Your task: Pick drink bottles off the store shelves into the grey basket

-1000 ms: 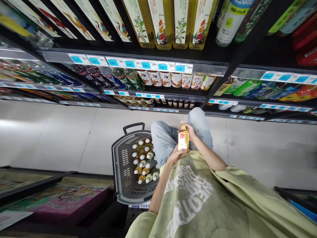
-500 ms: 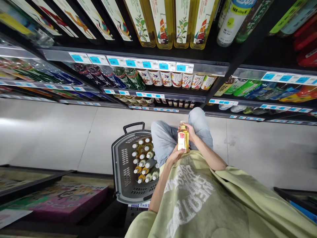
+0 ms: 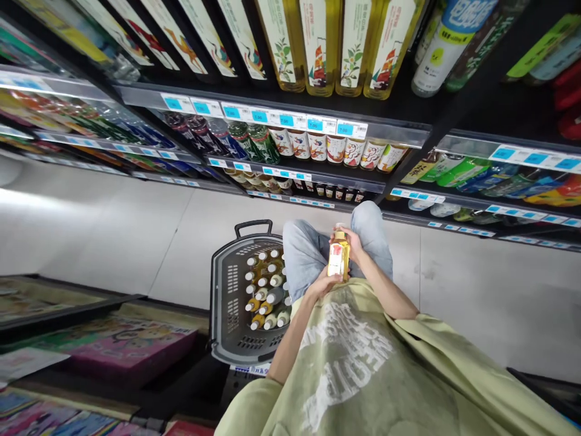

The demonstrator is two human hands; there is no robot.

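Above my lap I hold a bottle of yellow drink [image 3: 338,257] with a pale cap and a white and red label turned up toward me. My left hand [image 3: 323,283] is closed round its lower end, with the thumb over the base. Round the upper part near the neck, my right hand [image 3: 353,243] is wrapped, its fingers partly hidden behind the bottle. At my left knee stands a grey shopping basket [image 3: 222,309] with a black handle. Inside it are several white-capped bottles [image 3: 265,290], some with orange or yellow contents.
Shelves of drinks run across the front, with a price-tag rail [image 3: 267,118] under tall yellow bottles [image 3: 318,48]. Pale floor tiles [image 3: 172,230] lie between. Behind on the left, a low shelf carries a pink box [image 3: 136,348].
The view has shifted and tilted a little, so the shelves and basket appear slightly moved. Both hands keep the same grip on the bottle.
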